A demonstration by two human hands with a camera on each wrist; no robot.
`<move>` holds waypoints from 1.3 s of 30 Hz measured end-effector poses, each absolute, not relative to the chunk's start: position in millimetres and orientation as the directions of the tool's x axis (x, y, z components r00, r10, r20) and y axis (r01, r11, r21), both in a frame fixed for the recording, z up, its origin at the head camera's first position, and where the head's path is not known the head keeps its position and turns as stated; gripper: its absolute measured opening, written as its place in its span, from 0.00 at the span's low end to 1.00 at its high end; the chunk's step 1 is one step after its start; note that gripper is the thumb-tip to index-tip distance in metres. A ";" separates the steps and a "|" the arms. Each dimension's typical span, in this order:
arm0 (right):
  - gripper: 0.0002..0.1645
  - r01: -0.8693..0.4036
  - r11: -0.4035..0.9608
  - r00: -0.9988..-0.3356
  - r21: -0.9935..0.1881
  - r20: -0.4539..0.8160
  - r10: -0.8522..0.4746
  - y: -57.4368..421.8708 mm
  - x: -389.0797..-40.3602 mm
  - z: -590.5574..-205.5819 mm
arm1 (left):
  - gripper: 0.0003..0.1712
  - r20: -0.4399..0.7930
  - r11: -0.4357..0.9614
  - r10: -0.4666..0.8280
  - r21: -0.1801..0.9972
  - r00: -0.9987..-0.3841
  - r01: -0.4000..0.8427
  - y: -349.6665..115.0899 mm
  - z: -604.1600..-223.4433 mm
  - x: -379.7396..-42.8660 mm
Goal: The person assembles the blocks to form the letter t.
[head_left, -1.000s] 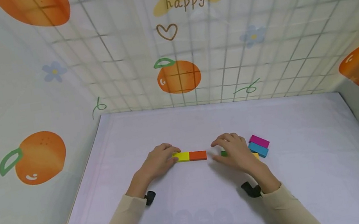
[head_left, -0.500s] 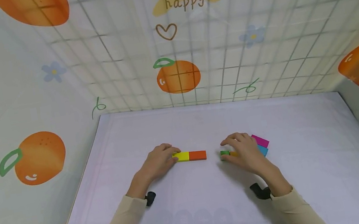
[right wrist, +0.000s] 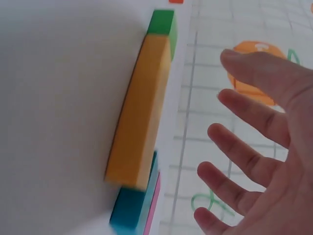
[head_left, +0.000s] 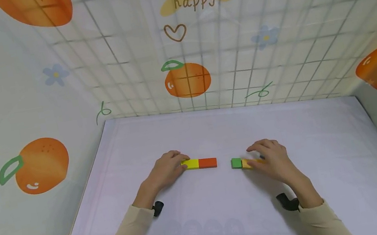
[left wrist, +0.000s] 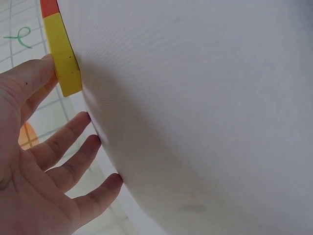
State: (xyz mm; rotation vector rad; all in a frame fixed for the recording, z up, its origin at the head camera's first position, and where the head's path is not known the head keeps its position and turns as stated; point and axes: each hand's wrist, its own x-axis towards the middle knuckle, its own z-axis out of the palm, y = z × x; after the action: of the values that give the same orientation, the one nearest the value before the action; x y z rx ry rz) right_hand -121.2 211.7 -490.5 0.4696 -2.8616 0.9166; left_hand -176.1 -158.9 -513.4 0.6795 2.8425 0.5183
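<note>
My left hand [head_left: 166, 168] pinches the left end of a yellow block [head_left: 192, 164] between thumb and index finger; the other fingers are spread in the left wrist view. A red-orange block [head_left: 208, 163] abuts the yellow one, making a straight row on the table. To the right, a small green block [head_left: 236, 163] sits end to end with a longer orange-yellow block [head_left: 246, 164]. Over that block hovers my right hand [head_left: 273, 159], fingers loosely bent and holding nothing. A blue block [right wrist: 128, 210] and a magenta block [right wrist: 152, 205] lie beyond it, mostly hidden in the head view.
The white tabletop [head_left: 191, 133] meets a patterned cloth wall [head_left: 130, 81] at the back, with more cloth at both sides. A gap separates the red-orange block from the green one.
My right hand has moved right, away from the gap, uncovering the green block and part of the orange-yellow one while covering the blue and magenta blocks. My left hand stays still.
</note>
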 end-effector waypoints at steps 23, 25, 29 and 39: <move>0.27 -0.095 0.542 -0.923 -0.835 -0.130 -0.362 324.9 -159.3 -505.6 | 0.19 -0.098 0.836 0.462 0.379 -0.882 0.396 -158.6 -512.7 -175.5; 0.29 -0.090 0.545 -0.900 -0.834 -0.166 -0.402 329.8 -163.4 -503.6 | 0.18 -0.093 0.833 0.464 0.383 -0.881 0.399 -158.6 -513.1 -175.4; 0.33 -0.168 0.571 -0.856 -0.803 -0.168 -0.488 335.1 -171.8 -503.1 | 0.18 -0.101 0.835 0.462 0.384 -0.881 0.394 -159.1 -514.4 -176.1; 0.42 -0.309 0.723 -0.831 -0.618 -0.195 -0.522 324.4 -185.2 -503.9 | 0.19 -0.106 0.841 0.457 0.375 -0.883 0.389 -158.7 -513.8 -176.9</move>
State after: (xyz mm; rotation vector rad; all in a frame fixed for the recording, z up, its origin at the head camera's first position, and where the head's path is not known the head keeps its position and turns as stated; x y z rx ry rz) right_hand -185.2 324.4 -503.9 0.8125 -3.2444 1.0491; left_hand -176.9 -158.7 -513.8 0.6564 2.8281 0.5164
